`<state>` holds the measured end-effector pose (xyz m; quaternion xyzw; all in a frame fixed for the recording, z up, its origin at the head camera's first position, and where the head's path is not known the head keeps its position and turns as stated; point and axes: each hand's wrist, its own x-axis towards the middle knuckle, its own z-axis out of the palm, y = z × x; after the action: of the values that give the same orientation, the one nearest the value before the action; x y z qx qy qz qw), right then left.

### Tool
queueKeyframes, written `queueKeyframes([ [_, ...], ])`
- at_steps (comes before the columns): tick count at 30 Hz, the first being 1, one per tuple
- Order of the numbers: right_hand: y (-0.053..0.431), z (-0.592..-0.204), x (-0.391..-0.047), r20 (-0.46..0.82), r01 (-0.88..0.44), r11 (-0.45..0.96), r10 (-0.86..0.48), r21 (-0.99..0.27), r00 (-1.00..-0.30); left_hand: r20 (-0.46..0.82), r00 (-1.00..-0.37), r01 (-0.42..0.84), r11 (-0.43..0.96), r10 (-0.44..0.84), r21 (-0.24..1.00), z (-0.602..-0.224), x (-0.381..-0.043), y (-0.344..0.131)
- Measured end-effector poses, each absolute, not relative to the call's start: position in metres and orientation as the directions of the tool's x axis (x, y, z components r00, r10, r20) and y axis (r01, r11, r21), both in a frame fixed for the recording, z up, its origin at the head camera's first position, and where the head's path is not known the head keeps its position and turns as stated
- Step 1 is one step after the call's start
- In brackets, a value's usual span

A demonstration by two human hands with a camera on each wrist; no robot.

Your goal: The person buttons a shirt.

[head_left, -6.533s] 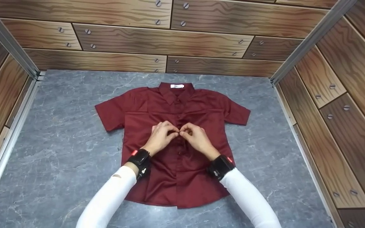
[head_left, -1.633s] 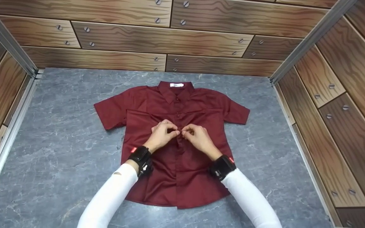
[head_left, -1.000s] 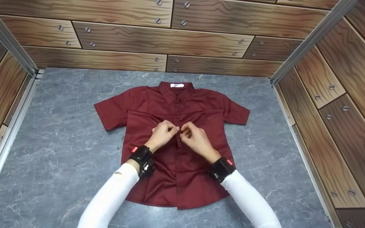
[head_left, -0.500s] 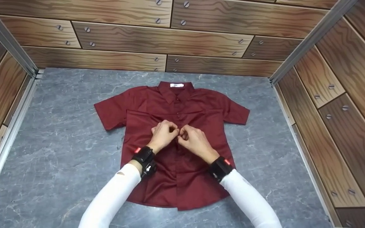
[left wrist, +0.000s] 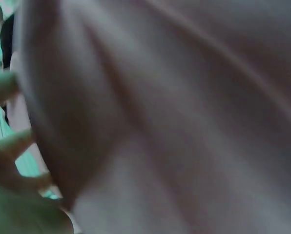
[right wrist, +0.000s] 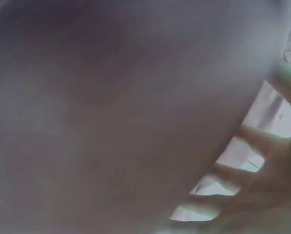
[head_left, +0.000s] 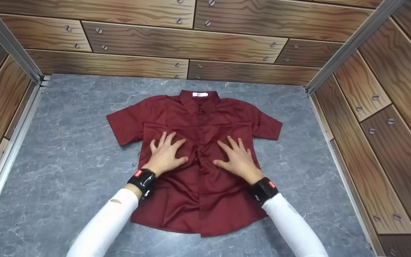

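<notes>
A dark red short-sleeved shirt [head_left: 184, 214] lies front side up in the head view, its collar [head_left: 200, 103] toward the far wall. My left hand [head_left: 164, 155] rests on the left half of its chest with the fingers spread. On the other half my right hand [head_left: 239, 159] lies likewise, fingers apart. Between them runs the button placket [head_left: 202, 142], with creases in the cloth around it. In the left wrist view blurred cloth [left wrist: 160, 122] fills most of the picture, with fingers at the left edge. Blurred cloth [right wrist: 111, 122] also covers much of the right wrist view.
The shirt lies on a grey marbled tabletop [head_left: 73, 178]. Wood-patterned panels [head_left: 137, 39] stand at the back and on both sides, with metal rails [head_left: 355, 46] at the corners. Black bands [head_left: 143, 182] with cameras sit on both wrists.
Both hands pinched the placket at the middle of the shirt earlier. They have let go, moved apart to either side and spread their fingers flat on the chest.
</notes>
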<state>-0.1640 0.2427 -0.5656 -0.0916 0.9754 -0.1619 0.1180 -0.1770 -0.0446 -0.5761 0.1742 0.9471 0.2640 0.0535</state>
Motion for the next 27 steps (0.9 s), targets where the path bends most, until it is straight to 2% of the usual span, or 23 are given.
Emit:
queueKeyframes([
  [5,0.246,-0.566,-0.172,-0.284,-0.114,0.937,-0.215,-0.331,-0.934,-0.099,-0.914,0.292,0.808,0.393,0.512,-0.579,-0.183,-0.051],
  [21,0.248,-0.559,-0.201,-0.341,-0.098,0.943,-0.210,-0.318,-0.916,-0.130,-0.918,0.263,0.820,0.374,0.508,-0.577,-0.212,-0.048],
  [24,0.244,-0.558,-0.197,-0.310,-0.108,0.945,-0.207,-0.308,-0.928,-0.100,-0.929,0.260,0.819,0.357,0.511,-0.577,-0.209,-0.044],
  [27,0.236,-0.556,-0.186,-0.230,-0.147,0.937,-0.226,-0.316,-0.947,0.029,-0.939,0.306,0.798,0.342,0.518,-0.576,-0.201,-0.037],
])
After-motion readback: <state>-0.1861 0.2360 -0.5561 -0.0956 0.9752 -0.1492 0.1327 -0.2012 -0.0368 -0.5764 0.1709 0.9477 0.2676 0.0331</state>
